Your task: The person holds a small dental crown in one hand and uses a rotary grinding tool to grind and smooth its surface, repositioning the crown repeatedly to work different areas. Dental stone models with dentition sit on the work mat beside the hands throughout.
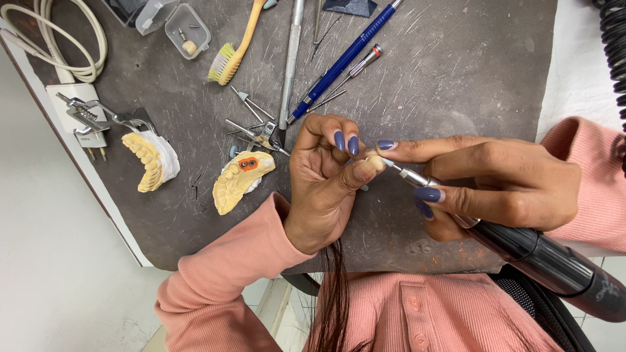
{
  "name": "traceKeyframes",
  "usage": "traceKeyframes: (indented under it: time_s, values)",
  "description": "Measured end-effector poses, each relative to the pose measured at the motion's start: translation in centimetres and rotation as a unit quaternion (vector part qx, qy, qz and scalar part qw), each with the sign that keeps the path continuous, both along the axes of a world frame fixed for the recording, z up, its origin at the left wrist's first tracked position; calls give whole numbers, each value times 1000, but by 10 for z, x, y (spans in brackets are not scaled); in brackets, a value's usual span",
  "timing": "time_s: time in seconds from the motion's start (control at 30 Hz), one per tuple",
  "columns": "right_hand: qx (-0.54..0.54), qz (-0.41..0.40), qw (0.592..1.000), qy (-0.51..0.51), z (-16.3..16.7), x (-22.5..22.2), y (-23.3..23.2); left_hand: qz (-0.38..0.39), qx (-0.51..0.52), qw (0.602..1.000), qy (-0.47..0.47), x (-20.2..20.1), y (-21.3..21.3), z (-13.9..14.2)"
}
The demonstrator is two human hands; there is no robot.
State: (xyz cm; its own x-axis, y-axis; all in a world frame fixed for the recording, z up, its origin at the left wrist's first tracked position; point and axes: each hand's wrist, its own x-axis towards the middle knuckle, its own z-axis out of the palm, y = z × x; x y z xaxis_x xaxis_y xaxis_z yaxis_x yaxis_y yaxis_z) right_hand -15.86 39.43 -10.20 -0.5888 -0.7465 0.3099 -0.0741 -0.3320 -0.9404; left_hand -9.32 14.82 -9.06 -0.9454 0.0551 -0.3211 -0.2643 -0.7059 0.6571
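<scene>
Over dark counter mat (456,78), left hand (323,179) pinching small tooth crown (375,163) fingertip-tight; right hand (495,182) closed round rotary handpiece (521,244), bur touching. Likely light, stiff, fragile, slippery; gripping by sides.

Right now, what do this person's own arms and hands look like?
Both arms wear long, ribbed salmon-pink sleeves with snug cuffs at the wrists. The left hand and the right hand are bare, without gloves, and have long nails painted dark blue-purple. No rings or watch show.
</scene>
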Motion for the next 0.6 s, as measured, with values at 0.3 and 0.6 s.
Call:
traceKeyframes:
  time_s: [0.3,0.6]
  values:
    - [-13,-46,985,165,2,-7,-3,-4,7,1000,5,0,-1,0]
    - [-9,-67,981,183,14,-16,-16,-2,-3,1000,6,1,-1,0]
